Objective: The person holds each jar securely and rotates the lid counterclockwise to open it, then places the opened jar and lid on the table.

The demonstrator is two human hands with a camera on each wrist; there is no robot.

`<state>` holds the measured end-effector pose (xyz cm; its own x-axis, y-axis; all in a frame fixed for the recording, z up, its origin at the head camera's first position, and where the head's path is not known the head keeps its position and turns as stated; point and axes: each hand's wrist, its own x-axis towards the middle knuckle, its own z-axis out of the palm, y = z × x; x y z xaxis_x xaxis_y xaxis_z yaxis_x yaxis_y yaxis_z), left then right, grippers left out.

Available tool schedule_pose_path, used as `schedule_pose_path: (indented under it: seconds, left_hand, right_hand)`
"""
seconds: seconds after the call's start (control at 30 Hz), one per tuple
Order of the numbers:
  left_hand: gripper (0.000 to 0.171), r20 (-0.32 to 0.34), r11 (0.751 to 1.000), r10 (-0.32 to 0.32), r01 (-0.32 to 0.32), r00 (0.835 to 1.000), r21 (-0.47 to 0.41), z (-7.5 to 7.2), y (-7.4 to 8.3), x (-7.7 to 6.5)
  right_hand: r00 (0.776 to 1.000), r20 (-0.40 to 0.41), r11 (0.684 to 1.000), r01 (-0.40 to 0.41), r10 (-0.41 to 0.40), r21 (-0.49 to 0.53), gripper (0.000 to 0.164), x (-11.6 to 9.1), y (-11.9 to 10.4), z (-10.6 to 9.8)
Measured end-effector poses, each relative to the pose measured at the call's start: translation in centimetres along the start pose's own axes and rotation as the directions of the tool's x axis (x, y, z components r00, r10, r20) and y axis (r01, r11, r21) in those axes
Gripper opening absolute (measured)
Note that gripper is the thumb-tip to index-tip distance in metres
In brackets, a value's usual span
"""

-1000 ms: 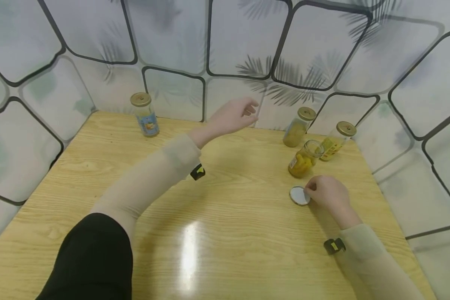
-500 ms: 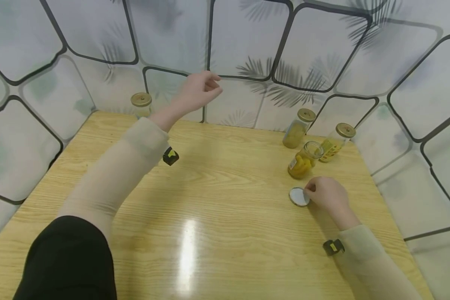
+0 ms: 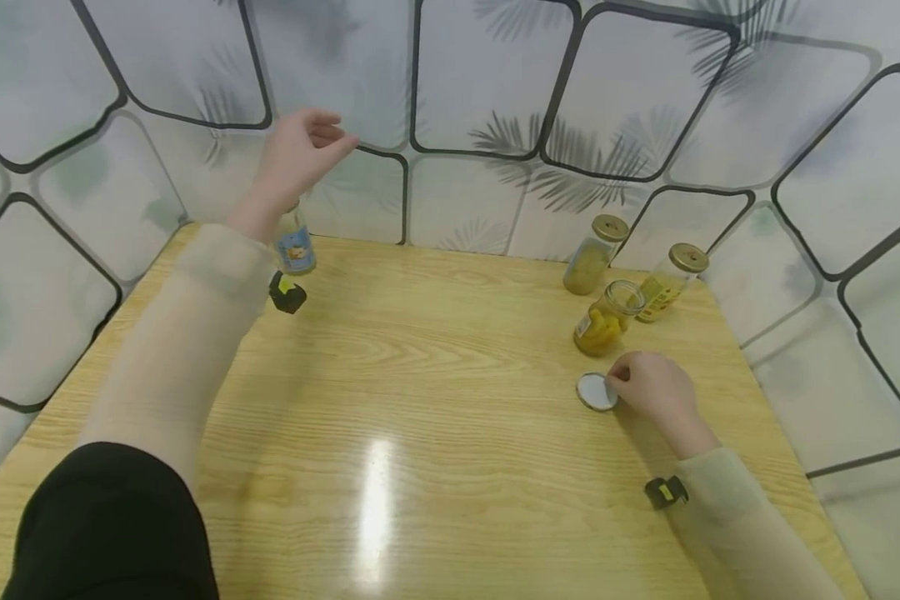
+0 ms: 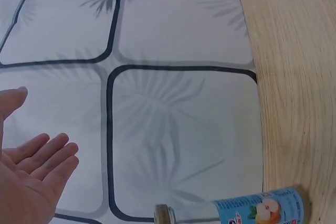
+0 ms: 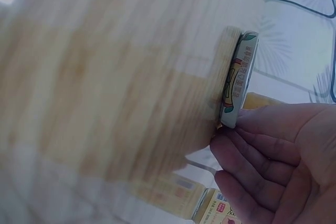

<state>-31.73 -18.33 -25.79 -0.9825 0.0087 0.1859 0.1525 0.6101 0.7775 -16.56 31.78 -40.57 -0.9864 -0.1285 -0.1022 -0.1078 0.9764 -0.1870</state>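
In the head view my right hand (image 3: 654, 387) pinches the edge of a round jar lid (image 3: 595, 392), pale inner side up, low at the table. The right wrist view shows thumb and fingers at the printed rim of the lid (image 5: 240, 80). Just beyond it stands an uncovered glass jar (image 3: 602, 331) with yellow fruit pieces inside. My left hand (image 3: 300, 154) is raised at the back left, fingers loosely bent and holding nothing. It is above a glass jar with a blue fruit label (image 3: 296, 250), partly hidden by the wrist.
Two more glass jars with gold lids, one near the back wall (image 3: 588, 265) and one farther right (image 3: 662, 292), stand behind the uncovered jar. Patterned walls (image 3: 465, 200) border the wooden table (image 3: 450, 467) at the back and sides.
My left hand has travelled left and up from the middle of the back wall to the blue-labelled jar. My right hand and the lid have stayed in place.
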Motion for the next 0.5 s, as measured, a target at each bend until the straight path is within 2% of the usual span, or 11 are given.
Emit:
schedule_pose_path:
  seconds: [0.13,0.27,0.37,0.5]
  left_hand:
    - [0.064,-0.061,0.998,-0.051,0.048,0.997,-0.043,-1.7,-1.2,-0.2]
    - [0.066,-0.087,0.989,-0.131,0.123,0.988,-0.085,-3.1,-2.5,-0.3]
    - [0.068,-0.101,0.981,-0.179,0.170,0.979,-0.098,-3.8,-3.5,-0.4]
    - [0.072,-0.114,0.976,-0.210,0.201,0.971,-0.084,-4.1,-5.1,-0.8]
  right_hand:
    - [1.000,-0.004,1.000,0.004,-0.004,0.001,0.016,0.1,0.0,0.0]
    - [1.000,-0.008,1.000,0.005,-0.005,0.001,0.016,0.1,0.0,0.0]
    - [1.000,-0.008,1.000,0.005,-0.005,0.001,0.016,0.1,0.1,0.0]
    - [1.000,-0.009,1.000,0.003,-0.003,0.004,0.015,-0.1,0.1,0.0]
